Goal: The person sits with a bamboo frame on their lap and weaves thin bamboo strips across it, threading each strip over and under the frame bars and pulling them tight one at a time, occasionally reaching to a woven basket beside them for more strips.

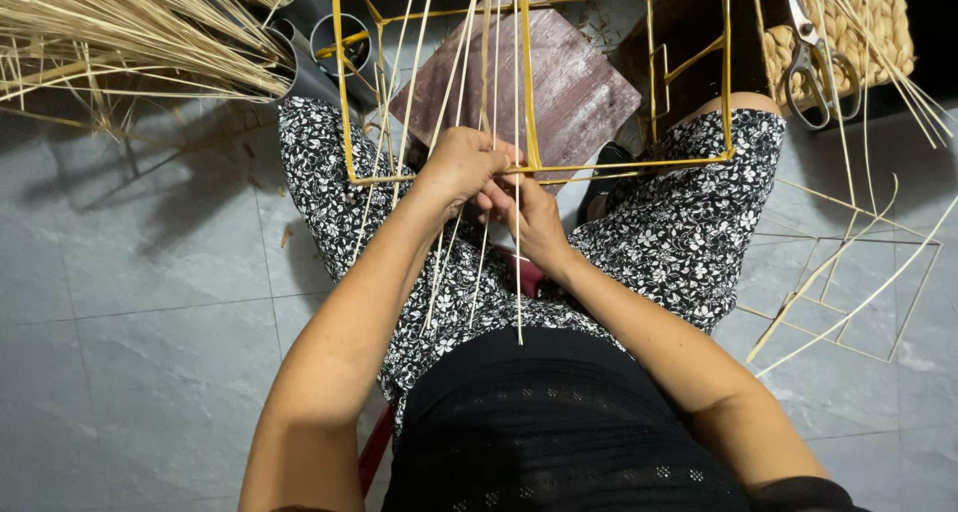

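A box-shaped frame of yellow bamboo sticks (pixel 726 83) rests across my knees, over black-and-white flowered trousers. Several thin pale strips (pixel 516 272) run from the frame's top down past its near bar and hang over my lap. My left hand (pixel 461 163) grips the near bar where the strips cross it. My right hand (pixel 529 213) sits just below and right of it, fingers pinched on the strips. Both hands touch at the bar's middle.
A bundle of pale strips (pixel 130 33) sticks out of grey tubes (pixel 339 38) at the upper left. A reddish wooden board (pixel 579 93) lies under the frame. Scissors (pixel 813 58) rest on a woven basket (pixel 878 23) at upper right. Another stick frame (pixel 858 272) lies on the grey tiles.
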